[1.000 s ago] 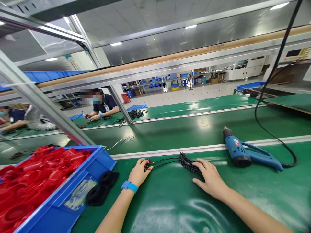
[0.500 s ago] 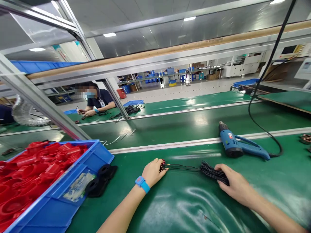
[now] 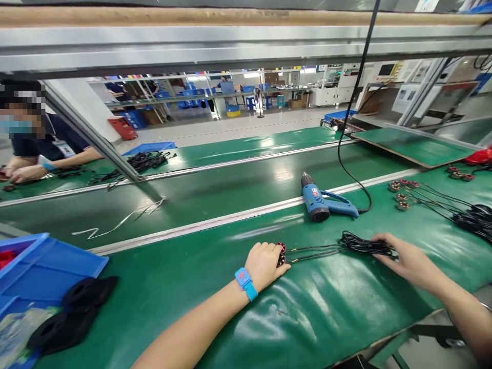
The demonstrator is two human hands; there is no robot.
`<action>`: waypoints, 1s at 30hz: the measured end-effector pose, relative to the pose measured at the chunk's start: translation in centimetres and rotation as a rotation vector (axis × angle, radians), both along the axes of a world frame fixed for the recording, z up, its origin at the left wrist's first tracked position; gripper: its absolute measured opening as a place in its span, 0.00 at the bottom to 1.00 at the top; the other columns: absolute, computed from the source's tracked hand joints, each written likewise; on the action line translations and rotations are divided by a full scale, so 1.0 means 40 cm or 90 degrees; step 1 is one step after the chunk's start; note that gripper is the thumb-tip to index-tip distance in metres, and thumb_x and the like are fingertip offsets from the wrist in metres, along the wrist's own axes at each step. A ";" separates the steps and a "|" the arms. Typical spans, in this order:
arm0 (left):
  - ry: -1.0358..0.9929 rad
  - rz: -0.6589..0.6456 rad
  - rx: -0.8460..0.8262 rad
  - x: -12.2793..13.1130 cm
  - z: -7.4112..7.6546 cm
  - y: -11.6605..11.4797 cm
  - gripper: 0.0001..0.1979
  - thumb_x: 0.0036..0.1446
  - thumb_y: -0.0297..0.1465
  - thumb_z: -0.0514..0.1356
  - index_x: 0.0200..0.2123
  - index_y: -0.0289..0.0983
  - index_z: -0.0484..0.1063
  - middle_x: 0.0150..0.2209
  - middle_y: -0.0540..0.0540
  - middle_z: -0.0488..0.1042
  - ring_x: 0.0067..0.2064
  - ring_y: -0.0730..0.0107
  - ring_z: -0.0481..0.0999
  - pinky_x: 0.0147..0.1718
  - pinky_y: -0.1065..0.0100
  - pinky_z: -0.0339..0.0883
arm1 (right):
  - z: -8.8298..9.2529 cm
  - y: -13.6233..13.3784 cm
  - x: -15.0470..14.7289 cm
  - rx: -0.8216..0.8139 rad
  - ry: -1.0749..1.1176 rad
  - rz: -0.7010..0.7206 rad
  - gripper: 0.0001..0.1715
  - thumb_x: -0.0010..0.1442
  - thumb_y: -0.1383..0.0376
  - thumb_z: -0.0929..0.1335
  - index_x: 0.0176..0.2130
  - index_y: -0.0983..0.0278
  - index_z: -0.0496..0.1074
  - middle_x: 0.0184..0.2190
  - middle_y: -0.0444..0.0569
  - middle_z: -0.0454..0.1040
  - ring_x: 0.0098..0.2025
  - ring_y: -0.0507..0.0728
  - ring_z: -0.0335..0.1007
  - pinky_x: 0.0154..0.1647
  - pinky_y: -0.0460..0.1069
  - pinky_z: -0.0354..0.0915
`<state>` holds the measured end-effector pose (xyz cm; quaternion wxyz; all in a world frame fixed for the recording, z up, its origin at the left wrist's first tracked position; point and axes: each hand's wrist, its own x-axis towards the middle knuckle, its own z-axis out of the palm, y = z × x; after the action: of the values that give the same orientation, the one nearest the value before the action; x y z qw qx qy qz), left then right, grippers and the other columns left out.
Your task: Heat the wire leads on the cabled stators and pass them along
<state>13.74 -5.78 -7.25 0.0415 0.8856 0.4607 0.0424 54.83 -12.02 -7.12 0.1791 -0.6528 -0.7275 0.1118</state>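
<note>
My left hand (image 3: 265, 264), with a blue wristband (image 3: 246, 283), rests on the green mat (image 3: 230, 297) and holds a small round red-and-black wound part (image 3: 281, 249). Thin black wires run from that part rightward to a black wire bundle (image 3: 365, 246). My right hand (image 3: 409, 260) lies flat over the right end of the bundle, pressing it on the mat.
A blue heat gun (image 3: 325, 202) lies behind the wires, its black cord (image 3: 351, 113) rising overhead. More wound parts (image 3: 402, 192) and wire bundles (image 3: 472, 218) lie at right. A blue bin (image 3: 42, 266) and black foam rings (image 3: 73, 312) sit at left. A co-worker (image 3: 42, 148) works across the conveyor.
My head has turned right and down, so the bin slid out at left and more parts show at right. Both hands moved right along the mat with the wires, stretching them out.
</note>
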 end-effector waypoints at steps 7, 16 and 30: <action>-0.022 -0.021 -0.035 -0.045 0.010 -0.011 0.33 0.58 0.47 0.66 0.61 0.40 0.63 0.45 0.43 0.74 0.44 0.55 0.74 0.43 0.58 0.67 | -0.013 0.008 -0.030 0.061 -0.092 0.061 0.35 0.57 0.40 0.67 0.56 0.55 0.65 0.57 0.51 0.70 0.56 0.67 0.68 0.55 0.63 0.63; -0.163 -0.140 0.042 -0.078 -0.039 -0.021 0.10 0.64 0.38 0.62 0.45 0.40 0.72 0.53 0.42 0.69 0.49 0.56 0.70 0.43 0.57 0.68 | 0.061 0.256 -0.152 0.101 -0.217 -0.017 0.27 0.59 0.52 0.65 0.54 0.59 0.67 0.53 0.54 0.72 0.53 0.69 0.68 0.53 0.65 0.60; -0.233 -0.172 0.143 -0.071 -0.048 -0.053 0.09 0.66 0.35 0.59 0.46 0.39 0.72 0.54 0.42 0.72 0.54 0.55 0.70 0.48 0.56 0.64 | -0.052 0.370 -0.212 0.145 -0.131 -0.067 0.32 0.57 0.54 0.67 0.56 0.70 0.66 0.50 0.61 0.68 0.53 0.67 0.65 0.55 0.59 0.65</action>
<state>10.89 -7.88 -9.17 0.0311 0.9156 0.3156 0.2472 46.34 2.78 -9.21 0.1821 -0.6734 -0.7148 -0.0489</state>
